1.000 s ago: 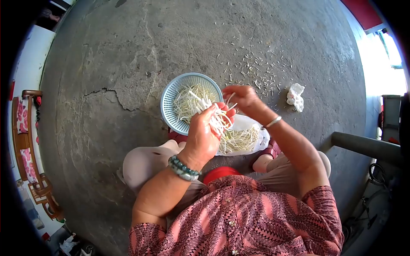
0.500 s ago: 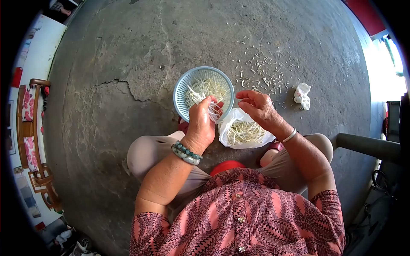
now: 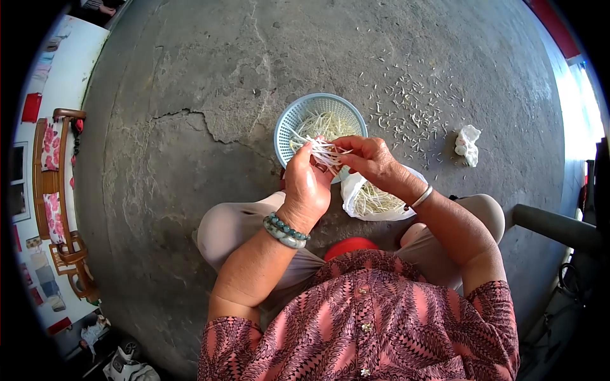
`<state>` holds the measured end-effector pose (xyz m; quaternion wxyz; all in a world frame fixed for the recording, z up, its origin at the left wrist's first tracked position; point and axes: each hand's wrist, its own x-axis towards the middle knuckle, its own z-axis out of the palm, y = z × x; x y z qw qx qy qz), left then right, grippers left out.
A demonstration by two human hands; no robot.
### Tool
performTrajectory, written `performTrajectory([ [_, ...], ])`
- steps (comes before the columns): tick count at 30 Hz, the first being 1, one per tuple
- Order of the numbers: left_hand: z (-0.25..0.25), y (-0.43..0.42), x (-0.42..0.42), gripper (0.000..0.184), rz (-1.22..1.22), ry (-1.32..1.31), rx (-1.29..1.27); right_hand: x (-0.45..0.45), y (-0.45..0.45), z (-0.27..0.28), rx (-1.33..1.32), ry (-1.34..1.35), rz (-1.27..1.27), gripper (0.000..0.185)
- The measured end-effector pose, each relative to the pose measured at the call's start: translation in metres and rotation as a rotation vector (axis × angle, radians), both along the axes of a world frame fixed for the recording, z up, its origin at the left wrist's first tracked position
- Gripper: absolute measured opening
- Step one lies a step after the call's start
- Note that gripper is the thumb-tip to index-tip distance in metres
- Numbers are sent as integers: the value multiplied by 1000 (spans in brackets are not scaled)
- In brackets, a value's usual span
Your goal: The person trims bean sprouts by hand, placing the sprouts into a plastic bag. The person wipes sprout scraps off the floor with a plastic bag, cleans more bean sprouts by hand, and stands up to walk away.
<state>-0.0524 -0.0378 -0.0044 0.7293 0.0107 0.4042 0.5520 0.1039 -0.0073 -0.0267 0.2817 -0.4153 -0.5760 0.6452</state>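
Observation:
My left hand [image 3: 307, 188], palm turned up, is closed around a bunch of white bean sprouts [image 3: 320, 151] above the near rim of a light blue plastic colander [image 3: 280, 136]. At the right end of that bunch, the fingertips of my right hand [image 3: 376, 162] pinch the sprouts. More bean sprouts [image 3: 328, 122] lie inside the colander. Close to its right side stands an open white plastic bag [image 3: 351, 204] holding further sprouts [image 3: 373, 201], partly covered by my right wrist.
Many small sprout scraps [image 3: 416, 114] lie scattered on the grey concrete floor [image 3: 210, 57]. Right of them is a crumpled white plastic bag [image 3: 467, 145]. Something red [image 3: 349, 246] shows between my legs. A thick grey bar [image 3: 553, 225] juts in from the right; a wooden bench [image 3: 47, 178] stands far left.
My right hand has come left from above the white bag and now meets the bunch in my left hand. The whole view has shifted slightly.

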Motion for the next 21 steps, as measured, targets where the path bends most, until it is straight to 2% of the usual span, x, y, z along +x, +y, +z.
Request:
performTrajectory([
  [5,4,-3,-6,35,-47,64,43,-3,5,2,-122,61,22,33],
  [10,13,-4,-7,29,-39,51,8,-7,8,3,-170,48,6,31],
  [16,2,-6,-10,24,-51,98,11,-12,8,5,393,-197,48,24],
  [19,-2,-5,-11,22,-24,72,13,-12,5,8,329,-229,5,23],
  [21,-4,-5,-13,21,-9,59,16,-14,4,8,417,-191,-53,23],
])
